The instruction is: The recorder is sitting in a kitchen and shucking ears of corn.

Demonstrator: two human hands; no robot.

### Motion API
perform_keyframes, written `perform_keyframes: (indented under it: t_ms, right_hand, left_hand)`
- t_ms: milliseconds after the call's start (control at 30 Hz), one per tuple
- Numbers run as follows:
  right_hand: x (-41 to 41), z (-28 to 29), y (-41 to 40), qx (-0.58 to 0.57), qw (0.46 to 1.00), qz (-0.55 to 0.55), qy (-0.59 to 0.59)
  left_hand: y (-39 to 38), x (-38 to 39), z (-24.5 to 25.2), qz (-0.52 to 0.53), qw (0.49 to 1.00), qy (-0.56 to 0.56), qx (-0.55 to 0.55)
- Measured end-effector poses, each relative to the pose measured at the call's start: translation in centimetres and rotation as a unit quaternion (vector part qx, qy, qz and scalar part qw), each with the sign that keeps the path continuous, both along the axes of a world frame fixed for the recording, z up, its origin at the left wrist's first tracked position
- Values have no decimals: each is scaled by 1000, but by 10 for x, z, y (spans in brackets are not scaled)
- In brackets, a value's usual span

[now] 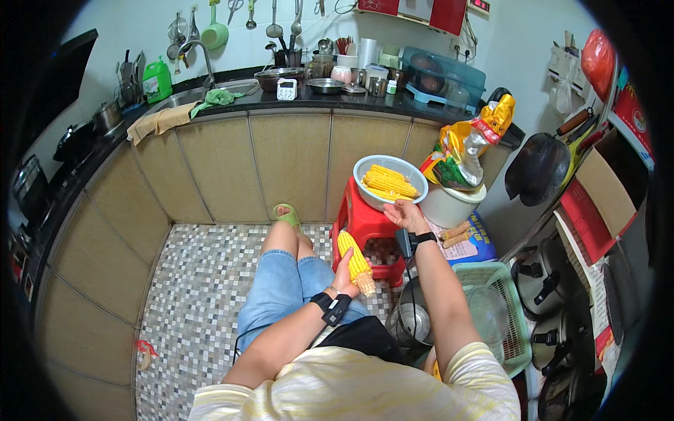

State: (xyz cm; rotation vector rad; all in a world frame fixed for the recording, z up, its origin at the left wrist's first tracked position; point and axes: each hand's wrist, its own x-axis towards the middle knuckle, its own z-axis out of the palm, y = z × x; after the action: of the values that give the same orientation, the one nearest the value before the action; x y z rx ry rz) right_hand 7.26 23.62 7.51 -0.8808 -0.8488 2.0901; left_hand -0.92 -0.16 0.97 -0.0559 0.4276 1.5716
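Note:
An ear of yellow corn (354,255) rests in my left hand (346,274) above my lap. Its lower end is stripped of kernels and shows pale cob. My right hand (405,214) is at the near side of a grey plastic basin (363,185), fingers loosely curled with nothing visible in them; whether they touch the basin I cannot tell. Several ears of corn (388,181) and some loose kernels lie in the basin. It stands on a red plastic stool (363,223). Bare corn cobs (457,234) lie to the right on a blue printed bag (476,247).
A lidded white bucket (453,206) carries a yellow printed bag (466,152). By my right forearm are a metal pot (410,310) and a green plastic basket (518,337). Pressure cookers (545,279) line the right side. Cabinets (289,158) with a dark countertop (231,105) stand ahead.

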Motion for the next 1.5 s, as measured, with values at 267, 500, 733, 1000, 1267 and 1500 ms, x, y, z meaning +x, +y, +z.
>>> perform_keyframes:
  t_ms: [267,500,733,1000,1267,1500]
  right_hand:
    - [43,13,-148,215,941,205,-161]
    - [68,13,-197,371,888,155,-224]
    - [55,2,-199,452,842,120,-269]
    - [64,7,-197,390,885,97,-237]
    - [70,13,-200,415,872,96,-242]
    - [68,7,-197,431,848,140,-273]
  left_hand:
    - [-2,5,16,23,999,32,17]
    - [-1,6,-1,-23,999,3,40]
    - [10,1,-24,-32,999,-12,18]
    - [2,2,-1,2,998,17,62]
    - [11,9,-16,29,997,44,54]
    - [2,8,-4,-6,999,31,33]
